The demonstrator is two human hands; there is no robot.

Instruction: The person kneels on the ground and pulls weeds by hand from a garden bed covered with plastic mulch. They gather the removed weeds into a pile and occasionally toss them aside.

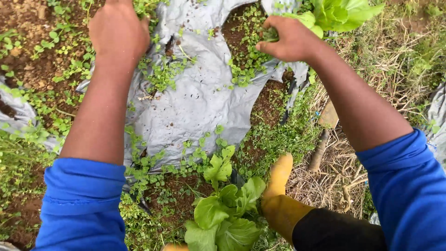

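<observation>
My right hand [289,39] is closed around the base of a light green lettuce plant [341,14] at the top right, lifted above the weedy soil. My left hand [118,32] reaches to the top left, fingers curled down into small weeds at the edge of grey plastic mulch sheet [195,97]; what it grips is hidden. Both arms wear blue sleeves pushed up. A second lettuce plant [225,214] grows in the soil near the bottom centre.
A yellow rubber boot [281,195] stands beside the lower lettuce. A tool with a wooden handle [323,139] lies on dry straw at right. Small weeds cover holes in the torn grey sheet; bare brown soil lies at top left.
</observation>
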